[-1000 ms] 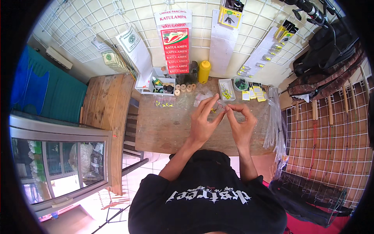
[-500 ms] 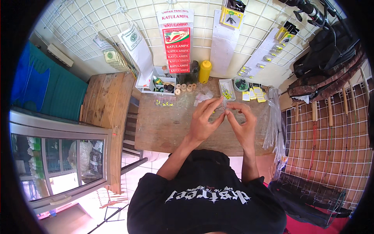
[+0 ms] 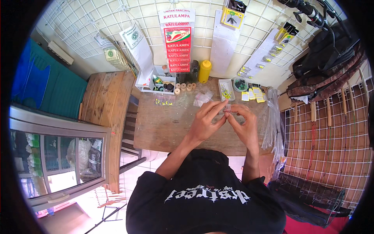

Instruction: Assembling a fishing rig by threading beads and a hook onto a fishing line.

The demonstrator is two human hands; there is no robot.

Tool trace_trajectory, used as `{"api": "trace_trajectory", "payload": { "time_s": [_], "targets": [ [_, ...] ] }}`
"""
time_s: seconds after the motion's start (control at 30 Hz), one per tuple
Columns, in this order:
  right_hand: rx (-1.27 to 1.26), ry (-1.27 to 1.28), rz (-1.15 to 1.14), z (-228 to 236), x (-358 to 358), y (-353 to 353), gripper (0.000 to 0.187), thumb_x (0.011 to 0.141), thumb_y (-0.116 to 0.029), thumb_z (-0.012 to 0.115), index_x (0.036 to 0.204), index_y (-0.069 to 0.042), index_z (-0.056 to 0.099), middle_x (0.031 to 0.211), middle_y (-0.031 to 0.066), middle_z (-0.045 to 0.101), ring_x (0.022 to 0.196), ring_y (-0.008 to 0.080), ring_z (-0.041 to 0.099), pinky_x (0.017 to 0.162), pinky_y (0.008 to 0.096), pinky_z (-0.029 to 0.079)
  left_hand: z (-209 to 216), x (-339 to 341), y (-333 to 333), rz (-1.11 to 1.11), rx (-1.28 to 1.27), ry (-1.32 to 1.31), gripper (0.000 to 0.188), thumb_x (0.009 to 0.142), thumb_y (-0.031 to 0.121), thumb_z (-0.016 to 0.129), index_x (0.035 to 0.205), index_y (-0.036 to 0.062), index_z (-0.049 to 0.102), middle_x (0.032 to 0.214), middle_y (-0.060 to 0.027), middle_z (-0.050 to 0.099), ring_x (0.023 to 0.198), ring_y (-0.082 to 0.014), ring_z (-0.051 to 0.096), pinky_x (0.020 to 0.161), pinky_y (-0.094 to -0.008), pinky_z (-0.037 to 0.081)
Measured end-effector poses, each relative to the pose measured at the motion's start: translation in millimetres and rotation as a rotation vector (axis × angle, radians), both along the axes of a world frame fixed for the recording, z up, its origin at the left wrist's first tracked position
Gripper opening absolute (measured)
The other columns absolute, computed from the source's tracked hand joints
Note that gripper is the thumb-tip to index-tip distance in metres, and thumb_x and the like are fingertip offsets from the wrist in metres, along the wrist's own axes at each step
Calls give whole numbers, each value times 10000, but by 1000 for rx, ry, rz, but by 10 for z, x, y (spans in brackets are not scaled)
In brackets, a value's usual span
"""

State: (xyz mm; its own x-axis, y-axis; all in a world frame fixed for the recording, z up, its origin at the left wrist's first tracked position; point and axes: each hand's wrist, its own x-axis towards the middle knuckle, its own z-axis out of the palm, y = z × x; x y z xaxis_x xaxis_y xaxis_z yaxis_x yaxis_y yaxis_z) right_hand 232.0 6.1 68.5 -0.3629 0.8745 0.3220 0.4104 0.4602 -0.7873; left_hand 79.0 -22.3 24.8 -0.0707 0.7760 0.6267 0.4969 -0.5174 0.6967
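Over the wooden table point(image 3: 163, 128), my two hands meet at a small clear plastic bag point(image 3: 225, 110). My left hand point(image 3: 205, 120) pinches it from the left, its forefinger stretched along the top. Thumb and fingers of my right hand point(image 3: 245, 121) close on its right side. What the bag contains, if anything, is too small to make out. Just beyond my fingertips stands a white tray point(image 3: 225, 83) with small yellow-green pieces in it. More clear plastic bags point(image 3: 203, 97) lie to the left of the tray, near my left hand.
At the back stand a white organizer box point(image 3: 156, 91), wooden spools point(image 3: 183, 86), a yellow squeeze bottle point(image 3: 205, 71) and a round tub point(image 3: 240, 84). Small packed yellow-green pieces point(image 3: 164, 102) lie left, yellow cards point(image 3: 256, 93) right. Long plastic strips point(image 3: 273, 124) hang over the right edge.
My fingertips have shifted slightly on the plastic bag, and it shows more plainly between them. The head view has moved a little. The things on the table stay put.
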Motion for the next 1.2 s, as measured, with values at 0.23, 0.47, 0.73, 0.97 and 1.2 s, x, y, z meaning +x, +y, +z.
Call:
{"api": "trace_trajectory", "payload": {
  "time_s": [0.23,0.47,0.73,0.97,1.2],
  "targets": [
    [-154,204,4,-140,73,47,160,791,-69,697,943,-27,669,935,72,684,870,163,625,753,293,465,-24,22,7,-9,-15,-89,509,719,46,743,1205,54,593,1020,-105,617,892,-261,613,758,-350,500],
    [-278,400,-38,-234,79,77,214,782,7,705,949,-7,572,850,58,651,788,96,609,720,242,471,65,24,-16,-75,-147,-267,461,730,56,753,1170,58,616,995,-90,643,856,-182,625,733,-299,498],
    [-266,356,-45,-216,23,63,282,785,23,694,1020,-17,542,816,48,644,767,88,599,711,238,466,-64,-76,23,-187,-415,-523,183,832,109,692,971,-4,658,861,-49,673,728,-75,603,680,-239,485],
    [-355,491,-20,-282,-20,42,277,806,53,667,1015,-24,503,828,52,636,777,80,582,723,232,453,-131,-16,13,-196,-453,-820,124,855,101,672,878,-19,655,811,-35,657,740,-65,600,669,-215,475],
    [-155,413,-81,-412,-91,44,263,796,41,669,926,-34,453,805,54,630,753,89,581,721,237,453,-222,47,1,-87,-423,-623,113,877,74,646,904,-34,627,862,-44,642,821,-84,598,735,-226,470]
  ]
}}
